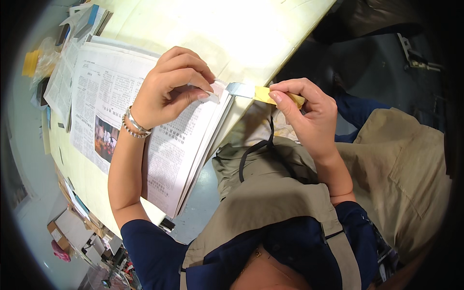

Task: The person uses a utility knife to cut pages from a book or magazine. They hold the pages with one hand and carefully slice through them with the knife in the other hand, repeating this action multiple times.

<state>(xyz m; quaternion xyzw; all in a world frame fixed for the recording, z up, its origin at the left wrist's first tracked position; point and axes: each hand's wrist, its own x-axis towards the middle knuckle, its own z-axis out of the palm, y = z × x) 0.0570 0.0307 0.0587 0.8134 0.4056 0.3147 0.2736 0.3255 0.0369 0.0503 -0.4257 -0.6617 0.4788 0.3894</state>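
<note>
A person in a dark blue short-sleeved top and khaki apron (261, 205) works at a pale table (193, 29), seen from the head camera. The left forearm rises across a newspaper stack (164, 169), its wrist wearing bracelets (133, 123); the left hand (176, 84) arches over the pages, thumb and forefinger pinching a small pale sliver (212, 97) too slight to identify, the other fingers bent above. The right hand (309, 101), raised from the lower right, pinches a yellow strip (264, 94) between thumb and forefinger, the remaining fingers curled behind. Extending leftward from the yellow is a blue-grey flat piece (240, 90), its far end at the stack's right edge, between the two hands.

The table's edge slants from upper right down toward the lap; the right hand is outside that line, above the khaki clothing, while the left is inside it. Ahead of both hands, brightly lit tabletop stretches away. To the left, the newspaper stack crowds the room beside the left wrist, with more papers (60, 92) farther out.
</note>
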